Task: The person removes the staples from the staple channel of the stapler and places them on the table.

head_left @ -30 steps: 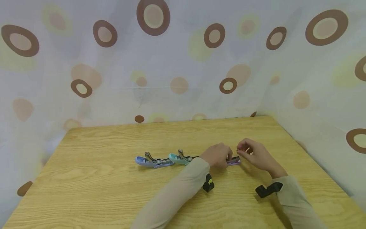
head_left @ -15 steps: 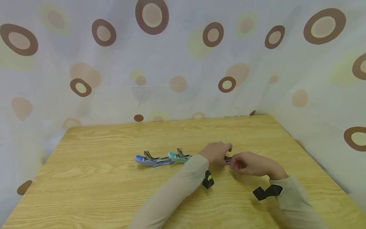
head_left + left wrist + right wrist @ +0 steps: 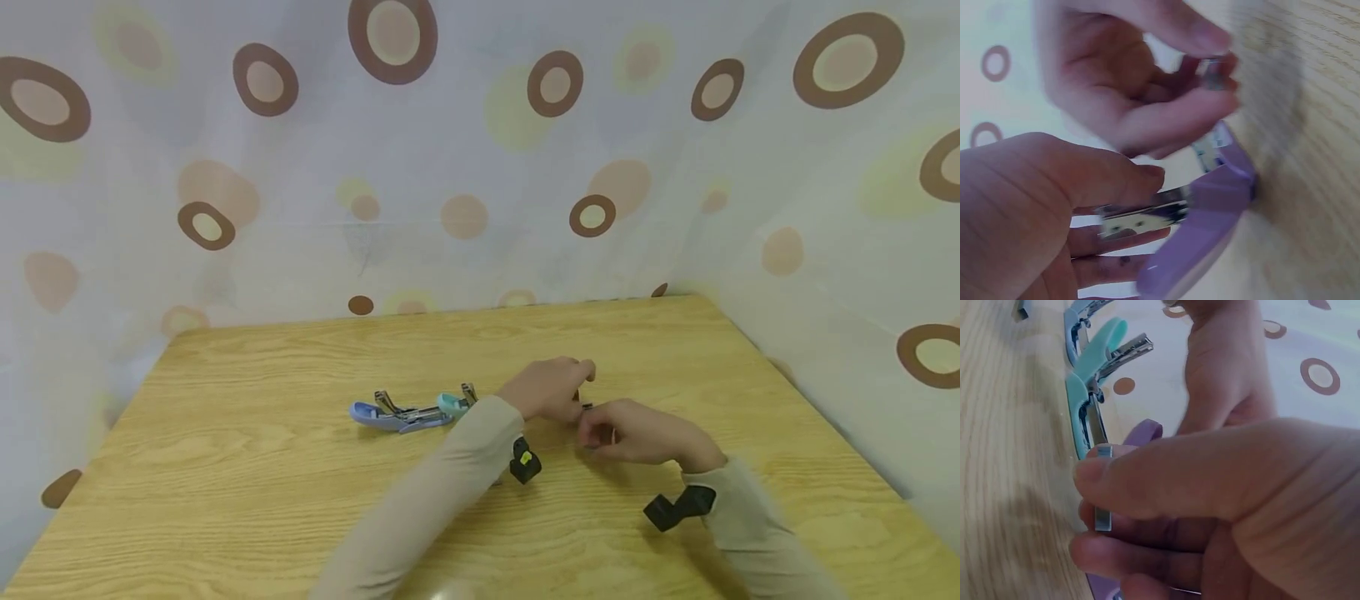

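Observation:
A purple stapler [image 3: 1216, 200] stands opened up in the left wrist view, its metal parts exposed. My left hand [image 3: 546, 388] holds it, with the thumb [image 3: 1125, 184] on the raised metal part and the other fingers behind. Close to the stapler's far end, my right hand [image 3: 637, 429] pinches a short strip of staples [image 3: 1103, 520] between thumb and fingers. The hands hide most of the purple stapler in the head view.
Left of the hands, a teal stapler [image 3: 452, 405] and a blue stapler [image 3: 378, 417] lie opened in a row on the wooden table [image 3: 247, 492]. A small dark metallic piece [image 3: 1021, 309] lies on the table. Patterned cloth [image 3: 465, 267] hangs behind.
My right hand has come left and lower with the staple strip, from beyond the purple stapler's right end to right beside my left hand. My left hand has stayed at the stapler, shifting slightly left.

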The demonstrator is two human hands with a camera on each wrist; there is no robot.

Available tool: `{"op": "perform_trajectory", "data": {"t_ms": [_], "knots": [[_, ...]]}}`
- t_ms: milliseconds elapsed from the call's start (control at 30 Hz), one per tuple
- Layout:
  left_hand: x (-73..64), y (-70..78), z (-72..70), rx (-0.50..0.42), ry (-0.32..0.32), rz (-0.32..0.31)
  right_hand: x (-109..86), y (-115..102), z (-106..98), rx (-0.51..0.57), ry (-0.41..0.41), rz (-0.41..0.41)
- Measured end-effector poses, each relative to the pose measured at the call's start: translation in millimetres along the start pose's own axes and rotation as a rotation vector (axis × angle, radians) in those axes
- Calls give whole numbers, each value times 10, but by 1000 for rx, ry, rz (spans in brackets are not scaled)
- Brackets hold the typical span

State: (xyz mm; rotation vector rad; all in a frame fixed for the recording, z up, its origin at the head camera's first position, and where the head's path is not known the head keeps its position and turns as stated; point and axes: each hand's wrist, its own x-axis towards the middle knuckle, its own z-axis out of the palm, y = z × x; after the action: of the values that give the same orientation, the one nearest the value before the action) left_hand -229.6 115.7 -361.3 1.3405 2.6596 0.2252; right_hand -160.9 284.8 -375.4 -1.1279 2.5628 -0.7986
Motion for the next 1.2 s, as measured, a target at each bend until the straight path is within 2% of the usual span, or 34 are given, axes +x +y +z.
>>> {"op": "perform_trajectory", "data": {"t_ms": [233,500,733,867,967,1100,1200], "knots": [[-215,-11,-159,17,81,31,69,27,81,31,-13,16],[-556,-118,-224,30,172,25,188,30,251,51,-8,22],[-879,-324,-146,-28,291,67,289,12,385,26,6,49],[-1054,-439,-79,-29,361,98,354,-55,457,-34,25,86],[-1182,-511,-31,-24,437,119,378,-98,497,-84,36,108],[-1378,-602,15,-26,504,99,381,-128,498,-105,35,115],[-1507,-672,49,-46,513,35,351,-134,440,-98,33,94]]}}
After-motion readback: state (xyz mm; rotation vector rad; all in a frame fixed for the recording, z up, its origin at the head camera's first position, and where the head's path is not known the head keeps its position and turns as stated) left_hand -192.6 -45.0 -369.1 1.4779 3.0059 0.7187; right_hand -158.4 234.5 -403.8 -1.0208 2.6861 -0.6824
